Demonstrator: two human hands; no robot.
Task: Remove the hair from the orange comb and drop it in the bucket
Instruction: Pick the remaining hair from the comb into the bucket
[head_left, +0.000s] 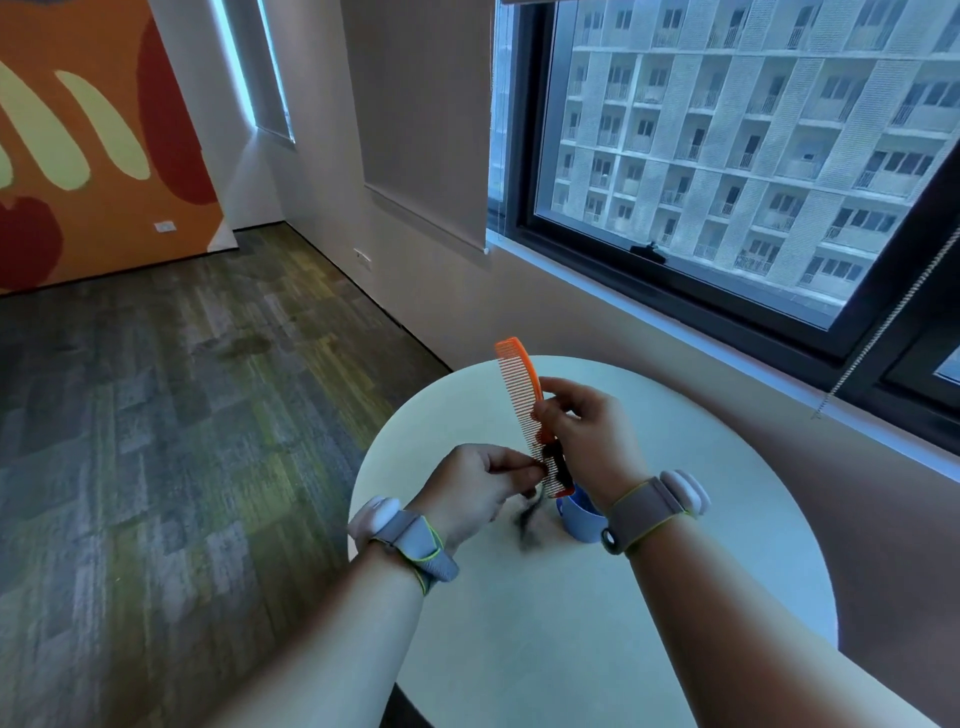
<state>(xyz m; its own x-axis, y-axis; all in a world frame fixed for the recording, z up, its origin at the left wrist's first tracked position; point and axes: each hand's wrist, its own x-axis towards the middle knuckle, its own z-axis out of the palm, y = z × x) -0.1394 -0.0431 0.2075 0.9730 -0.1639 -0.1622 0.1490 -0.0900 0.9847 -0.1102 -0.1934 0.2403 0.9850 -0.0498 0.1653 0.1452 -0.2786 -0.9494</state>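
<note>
My right hand (587, 431) grips the orange comb (524, 400) upright by its spine, teeth turned toward my left hand (478, 483), so the hair (553, 462) near the lower end is reachable. My left fingers pinch that clump; the bucket (576, 517) waits just below my grip.

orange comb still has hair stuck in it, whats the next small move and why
Probably pull the left hand down and away: it pinches the dark hair caught in the orange comb held by the right hand, just above the blue bucket.
</note>
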